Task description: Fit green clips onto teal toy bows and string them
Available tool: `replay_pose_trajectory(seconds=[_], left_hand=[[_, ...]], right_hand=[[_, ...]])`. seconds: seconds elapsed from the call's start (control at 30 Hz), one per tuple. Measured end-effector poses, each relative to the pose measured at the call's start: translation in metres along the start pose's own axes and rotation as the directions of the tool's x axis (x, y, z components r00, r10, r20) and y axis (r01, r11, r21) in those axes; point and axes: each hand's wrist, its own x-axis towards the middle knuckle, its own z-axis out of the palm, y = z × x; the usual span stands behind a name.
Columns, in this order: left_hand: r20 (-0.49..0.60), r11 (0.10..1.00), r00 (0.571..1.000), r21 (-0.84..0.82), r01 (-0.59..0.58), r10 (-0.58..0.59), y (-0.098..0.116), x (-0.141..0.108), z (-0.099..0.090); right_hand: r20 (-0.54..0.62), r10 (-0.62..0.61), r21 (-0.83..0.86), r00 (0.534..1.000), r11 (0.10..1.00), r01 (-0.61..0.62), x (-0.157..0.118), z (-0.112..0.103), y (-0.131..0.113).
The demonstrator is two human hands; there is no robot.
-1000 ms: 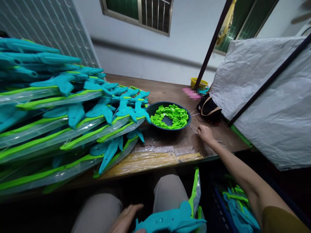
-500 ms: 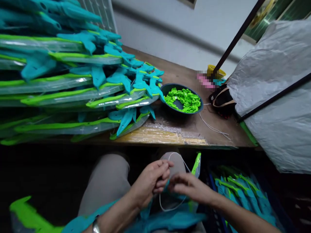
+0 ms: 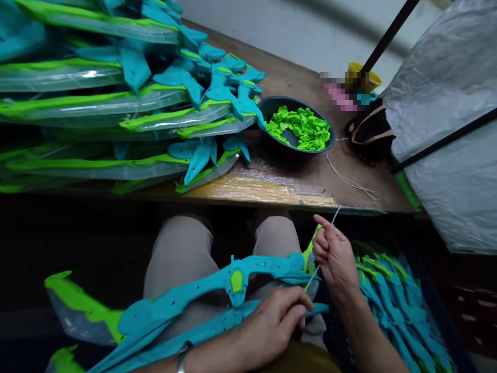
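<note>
A thin white cord (image 3: 313, 278) runs slantwise between my hands, its free end poking up past the right one. My right hand (image 3: 334, 253) is closed round it, with the index finger stretched out. Lower down, my left hand (image 3: 277, 316) pinches the cord between thumb and fingers, near the tip of a teal part. Across my lap lies a teal bow-shaped plastic piece (image 3: 209, 284) with bright green ends and a green inset at its middle. A second teal piece (image 3: 229, 320) lies just below it, partly hidden by my left forearm.
Similar teal and green pieces (image 3: 155, 114) are piled high on the table's left. A dark bowl (image 3: 274, 142) holds small green parts. Loose white cords (image 3: 345, 181) and a black bag (image 3: 370, 129) lie right of it. More teal pieces (image 3: 399, 311) fill a crate at lower right.
My hands have moved apart: the right went up and to the right, the left slightly down. The looped cord is now drawn straight between them. The view has tilted downward.
</note>
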Motion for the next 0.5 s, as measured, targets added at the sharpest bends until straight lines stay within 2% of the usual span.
replay_pose_trajectory(seconds=[0.03,0.07,0.1,0.13,0.17,0.2,0.23,0.27,0.3,0.33,0.4,0.43,0.5], left_hand=[[-0.088,0.975,0.981,0.16,-0.157,0.172,-0.003,-0.003,-0.01],[-0.154,0.897,0.924,0.338,-0.284,0.35,-0.008,-0.005,-0.023],[-0.184,0.789,0.853,0.51,-0.342,0.489,-0.015,-0.006,-0.038],[-0.221,0.713,0.816,0.636,-0.295,0.535,-0.024,-0.007,-0.055],[-0.253,0.687,0.84,0.704,-0.181,0.481,-0.034,-0.007,-0.072],[-0.279,0.702,0.896,0.711,-0.049,0.345,-0.043,-0.006,-0.088],[-0.295,0.734,0.943,0.673,0.089,0.157,-0.051,-0.006,-0.103],[-0.27,0.769,0.962,0.603,0.211,-0.053,-0.057,-0.006,-0.115],[-0.204,0.8,0.954,0.522,0.296,-0.22,-0.061,-0.007,-0.123],[-0.124,0.822,0.936,0.451,0.349,-0.33,-0.062,-0.008,-0.129],[-0.034,0.852,0.923,0.372,0.368,-0.384,-0.061,-0.015,-0.131],[-0.043,0.858,0.93,0.373,0.354,-0.365,-0.06,-0.02,-0.129],[-0.119,0.84,0.942,0.428,0.334,-0.314,-0.062,-0.033,-0.123]], right_hand=[[0.013,-0.062,-0.068,0.998,0.996,0.063,-0.001,-0.009,-0.008],[0.026,-0.13,-0.147,0.991,0.98,0.133,-0.001,-0.02,-0.016],[0.032,-0.207,-0.237,0.978,0.949,0.209,-0.002,-0.032,-0.026],[0.034,-0.288,-0.34,0.957,0.897,0.282,-0.002,-0.045,-0.037],[0.038,-0.362,-0.451,0.931,0.825,0.34,-0.002,-0.057,-0.048],[0.046,-0.424,-0.557,0.904,0.74,0.376,-0.002,-0.069,-0.059],[0.064,-0.479,-0.652,0.875,0.644,0.4,-0.001,-0.079,-0.069],[0.1,-0.522,-0.729,0.847,0.541,0.419,0.0,-0.087,-0.077],[0.158,-0.553,-0.782,0.818,0.436,0.445,0.001,-0.093,-0.083],[0.231,-0.567,-0.811,0.791,0.338,0.478,0.003,-0.096,-0.087],[0.376,-0.564,-0.806,0.735,0.192,0.559,0.006,-0.097,-0.086],[0.429,-0.55,-0.788,0.717,0.16,0.594,0.008,-0.095,-0.082],[0.464,-0.524,-0.764,0.714,0.171,0.622,0.012,-0.088,-0.068]])
